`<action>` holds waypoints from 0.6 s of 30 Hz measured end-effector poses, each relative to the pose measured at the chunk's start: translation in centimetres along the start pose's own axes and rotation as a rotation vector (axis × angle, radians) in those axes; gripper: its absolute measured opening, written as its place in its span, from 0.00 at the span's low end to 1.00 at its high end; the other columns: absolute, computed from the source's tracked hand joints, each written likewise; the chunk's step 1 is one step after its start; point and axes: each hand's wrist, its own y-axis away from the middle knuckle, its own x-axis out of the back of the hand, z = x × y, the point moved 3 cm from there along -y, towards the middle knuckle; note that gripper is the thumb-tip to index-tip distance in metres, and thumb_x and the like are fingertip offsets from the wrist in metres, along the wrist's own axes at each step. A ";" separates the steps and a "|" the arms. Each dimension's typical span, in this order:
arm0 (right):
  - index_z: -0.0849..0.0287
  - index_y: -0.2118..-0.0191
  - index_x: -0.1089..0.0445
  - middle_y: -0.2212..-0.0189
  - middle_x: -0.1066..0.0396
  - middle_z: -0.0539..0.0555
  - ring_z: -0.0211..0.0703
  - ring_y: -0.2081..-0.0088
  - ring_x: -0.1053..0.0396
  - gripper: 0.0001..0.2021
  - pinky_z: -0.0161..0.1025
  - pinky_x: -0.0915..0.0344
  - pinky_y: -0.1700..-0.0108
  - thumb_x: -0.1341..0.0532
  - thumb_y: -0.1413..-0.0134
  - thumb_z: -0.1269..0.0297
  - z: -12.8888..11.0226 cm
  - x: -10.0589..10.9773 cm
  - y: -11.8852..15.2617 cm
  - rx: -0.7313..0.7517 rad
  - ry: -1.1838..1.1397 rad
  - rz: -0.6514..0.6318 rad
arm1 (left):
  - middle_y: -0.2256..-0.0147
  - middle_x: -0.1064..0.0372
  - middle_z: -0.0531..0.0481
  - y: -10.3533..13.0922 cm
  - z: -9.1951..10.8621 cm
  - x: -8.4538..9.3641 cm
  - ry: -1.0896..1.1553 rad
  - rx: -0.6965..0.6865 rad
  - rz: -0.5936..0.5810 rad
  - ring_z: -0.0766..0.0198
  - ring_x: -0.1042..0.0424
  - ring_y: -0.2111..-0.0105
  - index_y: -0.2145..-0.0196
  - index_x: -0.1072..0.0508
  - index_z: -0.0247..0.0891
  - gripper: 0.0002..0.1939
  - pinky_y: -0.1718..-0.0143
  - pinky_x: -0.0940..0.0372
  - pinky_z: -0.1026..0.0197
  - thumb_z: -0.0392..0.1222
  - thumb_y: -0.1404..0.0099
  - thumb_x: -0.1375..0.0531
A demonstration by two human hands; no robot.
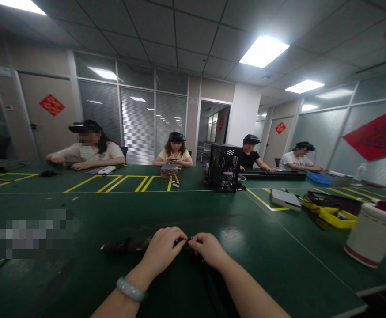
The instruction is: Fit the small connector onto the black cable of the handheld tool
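Note:
Just above the green tabletop, my left hand and my right hand meet, fingertips pinched together around a small dark piece. Its kind is too small and dark to make out. Beneath and left of my left hand lies a dark, cylindrical tool with a metal tip pointing left, looking like an electric screwdriver; my left hand covers its right end. A black cable runs from below my right hand toward the table's near edge. A bracelet circles my left wrist.
A black computer case stands ahead, with a power supply and coloured wires to its left. At right are a silver drive, yellow trays and a white cup. Several people sit across the green table.

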 end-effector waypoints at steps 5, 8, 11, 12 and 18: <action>0.62 0.67 0.26 0.79 0.33 0.48 0.31 0.79 0.39 0.11 0.28 0.46 0.78 0.41 0.42 0.59 0.1 0.0 0.0 0.010 -0.008 0.007 | 0.58 0.28 0.52 -0.2 -0.2 -0.2 0.007 -0.016 -0.005 0.59 0.32 0.57 0.60 0.26 0.46 0.11 0.55 0.44 0.56 0.46 0.33 0.47; 0.62 0.67 0.27 0.80 0.33 0.48 0.31 0.80 0.40 0.12 0.28 0.47 0.79 0.41 0.42 0.58 0.3 0.0 -0.2 0.009 -0.006 0.008 | 0.58 0.28 0.52 -0.2 -0.3 -0.2 0.001 -0.030 -0.002 0.59 0.32 0.57 0.60 0.25 0.46 0.11 0.55 0.44 0.57 0.45 0.33 0.47; 0.62 0.67 0.27 0.80 0.33 0.48 0.32 0.80 0.39 0.12 0.28 0.47 0.79 0.41 0.42 0.58 0.4 0.1 -0.3 0.017 -0.006 0.011 | 0.58 0.28 0.52 -0.1 -0.1 -0.1 0.001 -0.034 0.005 0.59 0.32 0.57 0.60 0.25 0.46 0.11 0.55 0.44 0.57 0.45 0.33 0.47; 0.62 0.68 0.27 0.80 0.33 0.48 0.32 0.80 0.39 0.12 0.28 0.46 0.78 0.41 0.42 0.58 0.4 0.1 -0.3 0.022 -0.001 0.013 | 0.58 0.28 0.52 0.0 -0.1 -0.1 0.002 -0.031 0.004 0.59 0.32 0.57 0.60 0.25 0.46 0.11 0.55 0.44 0.57 0.45 0.33 0.47; 0.62 0.68 0.26 0.80 0.32 0.48 0.31 0.80 0.39 0.12 0.28 0.46 0.77 0.41 0.42 0.58 0.1 0.2 -0.1 0.006 -0.001 0.012 | 0.58 0.28 0.53 -0.1 -0.1 0.0 0.007 0.008 0.018 0.59 0.32 0.57 0.59 0.26 0.46 0.12 0.55 0.43 0.56 0.49 0.33 0.47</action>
